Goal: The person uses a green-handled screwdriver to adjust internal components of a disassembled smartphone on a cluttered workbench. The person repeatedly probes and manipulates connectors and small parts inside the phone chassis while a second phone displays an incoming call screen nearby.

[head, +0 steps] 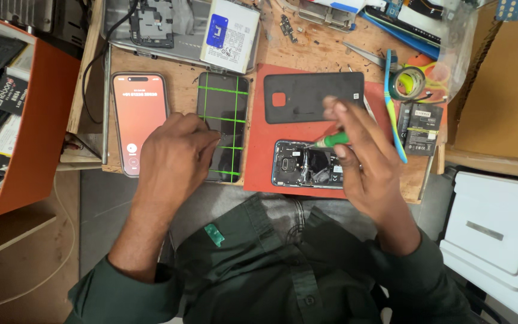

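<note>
A person in a dark green shirt (283,270) sits at a wooden workbench (181,78), both bare hands over the work. The left hand (178,157), at about 9 o'clock of the frame's centre, rests knuckles-up with its fingers curled loosely on a dark phone screen (224,120) that shows a grid of bright green lines; it grips nothing, only touching the glass. The right hand (364,162), at about 3 o'clock, pinches a green-handled screwdriver (332,140) between thumb and fingers, the tip angled toward 9 o'clock over an opened phone (304,165), which lies back-off with its camera module and circuitry exposed. That opened phone sits at the near edge of a red work mat (258,168).

Just beyond it, at 12 o'clock on the same mat, lies the detached black back cover (307,96). To the left of the green-lined screen, a second phone (139,120) lies face up with an orange-pink display lit. At 2 o'clock of the mat, a blue-and-yellow toothbrush (394,114) lies lengthwise beside a roll of tape (407,83) and a black battery (422,128). Farther back, at 12 o'clock, a white battery pack (232,35) rests on a grey tray (151,36). An orange parts box (37,126) stands well off the bench at 9 o'clock, and a white case (499,234) at 4 o'clock.
</note>
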